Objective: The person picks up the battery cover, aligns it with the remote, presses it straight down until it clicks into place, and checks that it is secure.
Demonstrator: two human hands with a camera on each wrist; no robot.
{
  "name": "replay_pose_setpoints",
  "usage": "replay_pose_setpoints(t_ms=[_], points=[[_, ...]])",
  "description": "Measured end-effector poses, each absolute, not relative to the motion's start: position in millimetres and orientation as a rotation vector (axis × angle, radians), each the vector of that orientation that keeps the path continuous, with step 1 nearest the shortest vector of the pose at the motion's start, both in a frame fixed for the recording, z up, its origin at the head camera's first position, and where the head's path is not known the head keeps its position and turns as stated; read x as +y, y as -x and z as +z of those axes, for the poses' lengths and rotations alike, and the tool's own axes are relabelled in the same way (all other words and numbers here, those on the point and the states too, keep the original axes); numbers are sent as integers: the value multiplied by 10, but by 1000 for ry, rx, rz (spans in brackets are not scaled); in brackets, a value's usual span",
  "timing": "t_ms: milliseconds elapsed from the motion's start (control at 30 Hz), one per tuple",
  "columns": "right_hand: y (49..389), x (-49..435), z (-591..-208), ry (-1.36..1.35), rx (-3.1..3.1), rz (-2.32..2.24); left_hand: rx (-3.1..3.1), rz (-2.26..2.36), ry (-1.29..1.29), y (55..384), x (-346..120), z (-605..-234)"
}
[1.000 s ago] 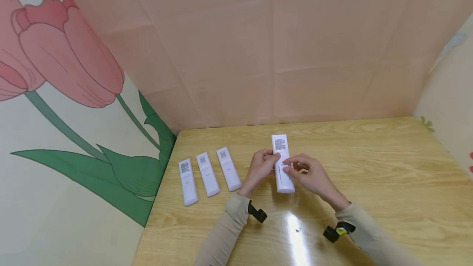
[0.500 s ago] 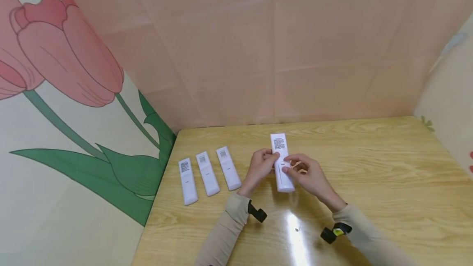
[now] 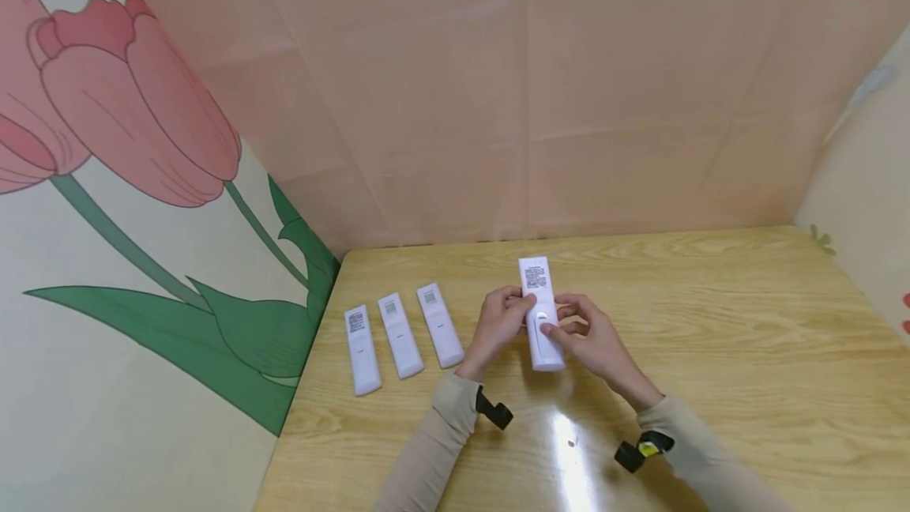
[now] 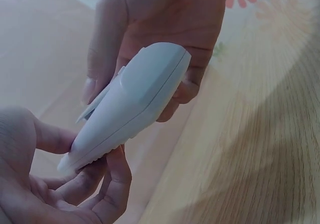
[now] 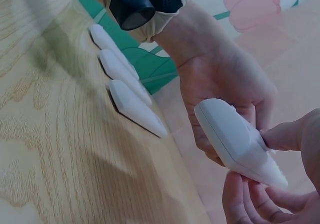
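Observation:
A white remote control point(image 3: 536, 279) is held back side up above the table, its printed label toward the far end. My left hand point(image 3: 502, 318) grips its left side, thumb on the back and fingers underneath. On the other side my right hand point(image 3: 596, 336) holds the lower half, with the thumb on the battery cover point(image 4: 102, 99). In the left wrist view that cover stands tilted up at one end, under the right thumb. A pale gap shows at the cover's upper end in the head view. The inside of the battery compartment is hidden.
Three more white remotes, a left one point(image 3: 363, 354), a middle one point(image 3: 401, 338) and a right one point(image 3: 441, 326), lie back side up in a row on the wooden table point(image 3: 711, 322). A pink-covered wall point(image 3: 569, 101) rises behind the table.
The battery cover's upper end has come up from the remote. My right index finger has moved from the back to the remote's right side; the left hand keeps its grip.

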State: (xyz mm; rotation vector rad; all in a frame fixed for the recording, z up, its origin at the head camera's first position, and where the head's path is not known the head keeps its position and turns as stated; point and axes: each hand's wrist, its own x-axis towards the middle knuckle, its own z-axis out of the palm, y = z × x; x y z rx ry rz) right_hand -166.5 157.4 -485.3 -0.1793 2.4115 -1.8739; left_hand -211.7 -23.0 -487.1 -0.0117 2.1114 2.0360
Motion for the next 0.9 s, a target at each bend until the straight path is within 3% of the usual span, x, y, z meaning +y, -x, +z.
replay_pose_setpoints(t_ms=[900], points=[[1682,1651,-4787,115,2254,-1855,2059,2070,0,2144,-244,-4883]])
